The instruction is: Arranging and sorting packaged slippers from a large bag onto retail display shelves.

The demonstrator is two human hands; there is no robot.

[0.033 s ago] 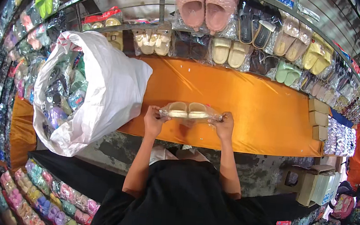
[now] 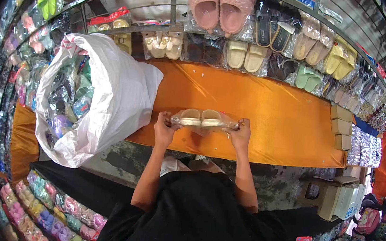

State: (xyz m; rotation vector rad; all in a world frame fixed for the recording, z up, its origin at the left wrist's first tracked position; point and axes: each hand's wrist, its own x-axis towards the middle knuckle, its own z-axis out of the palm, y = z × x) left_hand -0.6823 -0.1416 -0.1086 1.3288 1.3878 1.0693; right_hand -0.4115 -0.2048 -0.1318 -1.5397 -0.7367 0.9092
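Holding: one pair of cream slippers in a clear bag, level above the near middle of the orange tabletop. Your left hand pinches the bag's left end; your right hand pinches its right end. Left: white sack, open-mouthed, wrapped goods inside. Right: small cardboard boxes. Far: bagged footwear in rows. Step in hand, as judged: steadying the bagged pair two-handed. Next move calls for: even pinches, lest the pair tip.
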